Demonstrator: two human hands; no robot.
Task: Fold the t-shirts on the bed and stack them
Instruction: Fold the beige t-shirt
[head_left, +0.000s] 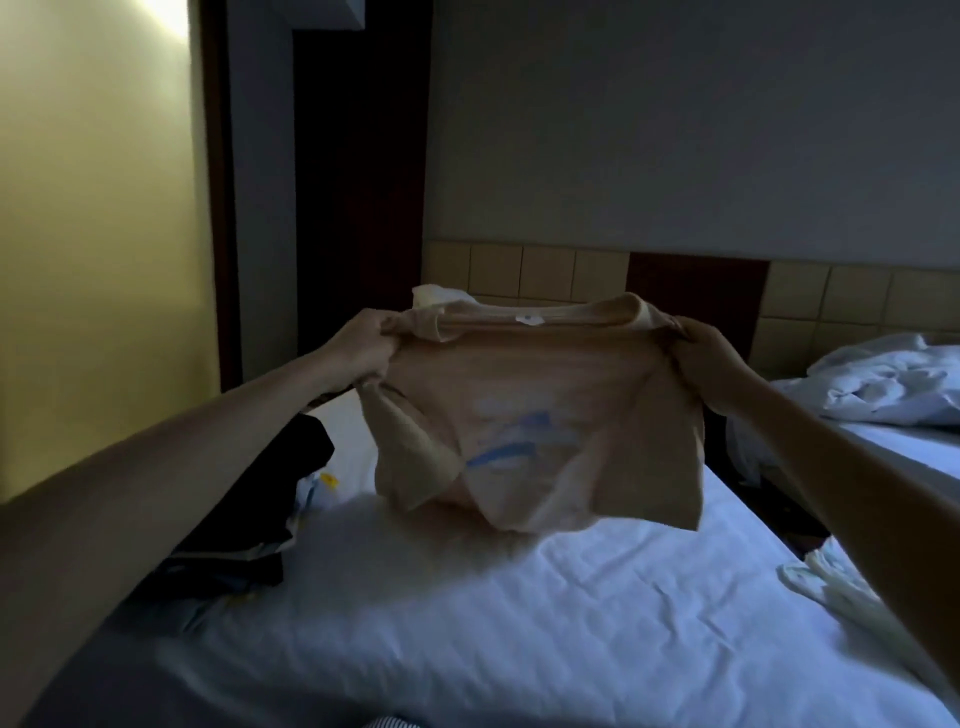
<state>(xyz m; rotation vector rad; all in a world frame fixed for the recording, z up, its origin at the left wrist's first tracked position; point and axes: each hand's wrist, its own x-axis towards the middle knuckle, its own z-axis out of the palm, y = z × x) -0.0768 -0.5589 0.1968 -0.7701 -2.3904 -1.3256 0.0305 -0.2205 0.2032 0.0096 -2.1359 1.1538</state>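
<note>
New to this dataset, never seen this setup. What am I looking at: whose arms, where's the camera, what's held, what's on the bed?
There is no robot here. A person wears one wide-angle camera on the head, looking forward and down, so the arms are their own. The left hand and right hand each grip a shoulder of a beige t-shirt, holding it spread above the bed, which has a white sheet. A heap of dark clothes lies on the left of the bed, and a pale garment at its right edge. A second bed with rumpled white bedding stands to the right.
</note>
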